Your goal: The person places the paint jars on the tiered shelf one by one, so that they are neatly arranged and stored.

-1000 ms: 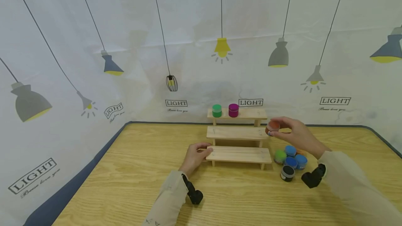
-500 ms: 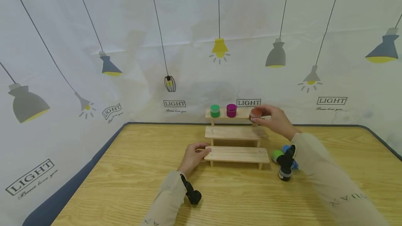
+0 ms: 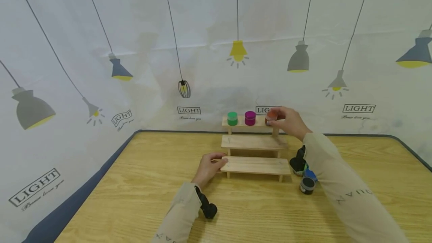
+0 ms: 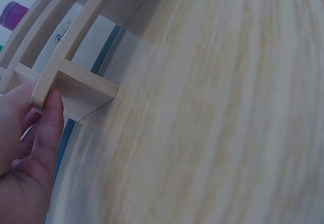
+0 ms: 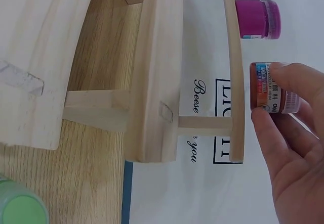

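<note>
The right hand [image 3: 289, 122] pinches an orange-red jar [image 3: 271, 117] at the top step of the wooden rack [image 3: 254, 143], just right of the magenta jar [image 3: 250, 118] and green jar [image 3: 232, 118]. The left hand [image 3: 210, 168] grips the rack's bottom step at its left end, on the surface [image 3: 135, 183].

**Beige sleeves, black wrist cameras**

We see long pale beige sleeves on both arms, the right sleeve [image 3: 341, 183] printed with faint grey lettering. A small black camera [image 3: 206, 207] is strapped under the left wrist, another black one [image 3: 298, 162] under the right. Both hands are bare.
</note>
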A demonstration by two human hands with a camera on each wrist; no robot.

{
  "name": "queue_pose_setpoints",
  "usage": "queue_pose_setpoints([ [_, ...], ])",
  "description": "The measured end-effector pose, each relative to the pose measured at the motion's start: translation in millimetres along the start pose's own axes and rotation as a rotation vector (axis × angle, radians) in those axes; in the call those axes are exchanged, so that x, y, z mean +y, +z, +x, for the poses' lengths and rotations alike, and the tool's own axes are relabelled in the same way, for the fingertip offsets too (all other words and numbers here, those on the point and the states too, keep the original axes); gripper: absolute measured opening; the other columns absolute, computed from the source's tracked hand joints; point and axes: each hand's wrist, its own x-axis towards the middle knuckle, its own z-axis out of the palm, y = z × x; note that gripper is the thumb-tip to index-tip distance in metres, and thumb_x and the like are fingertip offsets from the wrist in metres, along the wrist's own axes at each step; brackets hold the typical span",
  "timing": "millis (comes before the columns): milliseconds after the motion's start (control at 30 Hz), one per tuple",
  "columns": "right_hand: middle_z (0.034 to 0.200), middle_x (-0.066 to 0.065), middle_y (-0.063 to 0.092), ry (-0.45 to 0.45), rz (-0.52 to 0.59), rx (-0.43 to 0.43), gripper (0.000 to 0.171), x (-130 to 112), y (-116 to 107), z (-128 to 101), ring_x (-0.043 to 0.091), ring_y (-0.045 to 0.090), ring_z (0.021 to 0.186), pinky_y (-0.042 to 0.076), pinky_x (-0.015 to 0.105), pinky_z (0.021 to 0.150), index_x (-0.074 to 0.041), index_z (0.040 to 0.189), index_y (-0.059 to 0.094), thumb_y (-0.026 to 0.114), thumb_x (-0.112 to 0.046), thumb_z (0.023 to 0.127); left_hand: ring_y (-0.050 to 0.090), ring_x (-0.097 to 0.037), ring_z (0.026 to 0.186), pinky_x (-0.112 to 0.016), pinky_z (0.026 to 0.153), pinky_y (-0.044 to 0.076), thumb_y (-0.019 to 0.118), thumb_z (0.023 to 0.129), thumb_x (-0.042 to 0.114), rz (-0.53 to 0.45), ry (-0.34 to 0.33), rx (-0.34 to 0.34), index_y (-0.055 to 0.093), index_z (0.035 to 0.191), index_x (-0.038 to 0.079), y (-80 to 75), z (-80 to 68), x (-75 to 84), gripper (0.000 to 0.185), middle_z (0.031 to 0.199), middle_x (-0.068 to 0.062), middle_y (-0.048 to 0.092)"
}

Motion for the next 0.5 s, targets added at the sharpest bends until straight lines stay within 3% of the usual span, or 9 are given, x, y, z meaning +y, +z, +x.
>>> queue_pose_setpoints([
  [500,0.110,0.027,0.054,0.034,0.033,-0.017,0.049,8.6,3.8,6.1,0.036,0.054,0.098,0.045,0.044,0.082,0.010,0.126,0.044,0.062,-0.013,0.086,0.060,-0.014,0.077,-0.029,0.061,0.050,0.062,0.086,0.018,0.010,-0.026,0.014,0.065,0.107,0.003,0.6,5.1,-6.9,0.027,0.099,-0.011,0.061],
])
